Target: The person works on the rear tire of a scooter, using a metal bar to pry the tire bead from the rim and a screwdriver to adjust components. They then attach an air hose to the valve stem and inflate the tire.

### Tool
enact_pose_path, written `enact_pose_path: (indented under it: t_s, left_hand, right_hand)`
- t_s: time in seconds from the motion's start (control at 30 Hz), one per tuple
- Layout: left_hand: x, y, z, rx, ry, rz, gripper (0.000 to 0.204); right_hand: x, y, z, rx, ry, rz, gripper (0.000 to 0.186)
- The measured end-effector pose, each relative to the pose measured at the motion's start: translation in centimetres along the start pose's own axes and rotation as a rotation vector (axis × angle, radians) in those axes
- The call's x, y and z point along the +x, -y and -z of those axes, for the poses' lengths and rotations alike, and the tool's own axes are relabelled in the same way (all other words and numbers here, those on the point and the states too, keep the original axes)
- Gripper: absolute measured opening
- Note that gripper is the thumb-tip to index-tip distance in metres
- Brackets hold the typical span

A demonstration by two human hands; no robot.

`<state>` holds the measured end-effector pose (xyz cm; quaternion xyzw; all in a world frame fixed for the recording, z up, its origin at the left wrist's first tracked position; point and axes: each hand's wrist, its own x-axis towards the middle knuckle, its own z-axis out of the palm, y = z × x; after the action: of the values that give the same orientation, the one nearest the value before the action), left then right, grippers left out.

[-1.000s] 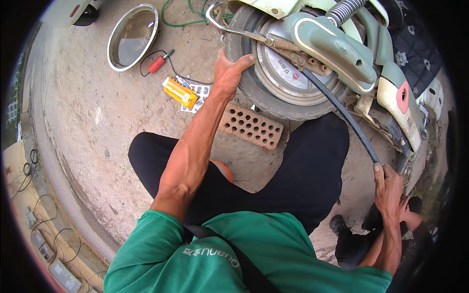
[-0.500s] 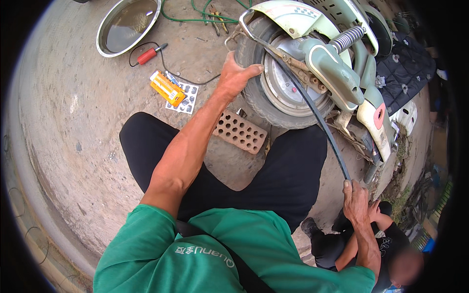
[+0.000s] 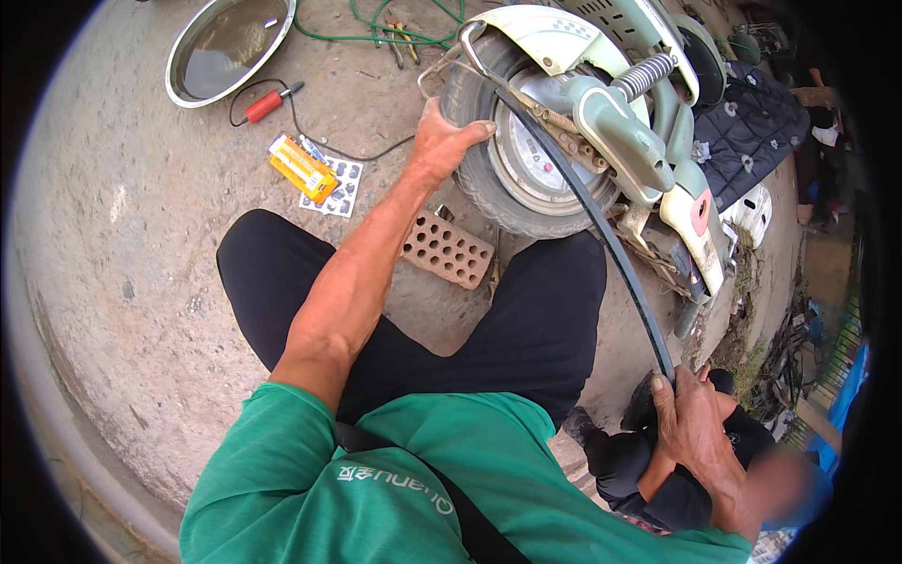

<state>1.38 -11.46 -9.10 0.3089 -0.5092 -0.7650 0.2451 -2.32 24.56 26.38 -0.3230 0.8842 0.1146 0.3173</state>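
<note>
A light green and white scooter (image 3: 611, 141) lies on its side, its wheel toward me. My left hand (image 3: 445, 141) is closed on the left edge of the worn tyre (image 3: 481, 183), thumb over the sidewall and fingers partly hidden behind it. My right hand (image 3: 693, 423) is closed round the lower end of a long, flat black strip (image 3: 617, 249), which looks like rubber. This strip runs across the wheel's hub (image 3: 526, 155) and bows between the wheel and my right hand. Its upper end is at the tyre's far-left side, under a metal bar.
A perforated brick (image 3: 449, 249) lies between my knees. To the left are an orange box (image 3: 303, 171), a patch sheet (image 3: 340, 188), a red-handled tool (image 3: 265, 105) and a basin of murky water (image 3: 230, 52). A green hose (image 3: 362, 39) lies behind. Another person (image 3: 676, 489) crouches at lower right.
My right hand has moved slightly down with the strip's end, and the strip is more bowed. My left hand keeps its hold on the tyre. The whole view has shifted a little.
</note>
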Motion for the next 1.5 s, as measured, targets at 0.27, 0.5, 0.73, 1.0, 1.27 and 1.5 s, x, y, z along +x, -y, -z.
enact_pose_path:
  t_s: [0.27,0.5,0.73,1.0,1.27,1.5]
  left_hand:
    - [0.8,0.4,2.7,-0.028,-0.023,-0.039,0.094]
    - [-0.2,-0.2,0.4,-0.06,0.034,0.066,0.096]
    - [0.4,-0.2,1.7,0.027,-0.077,-0.005,0.094]
    - [-0.3,0.8,-0.2,-0.026,-0.018,0.058,0.092]
    - [0.6,1.3,2.3,0.01,-0.054,0.077,0.092]
    - [0.4,1.9,0.3,-0.025,0.008,0.155,0.092]
  right_hand:
    - [-0.7,8.0,5.7,0.146,0.101,-0.095,0.028]
    - [-3.9,11.2,4.8,0.136,0.054,-0.042,0.04]
    - [-4.0,15.5,6.9,0.226,0.108,-0.058,0.061]
    - [-5.4,25.4,12.0,0.569,0.253,-0.294,0.082]
    - [-1.1,34.4,12.0,0.933,0.246,-0.005,0.052]
    - [3.3,40.6,6.1,0.763,0.359,0.28,0.047]
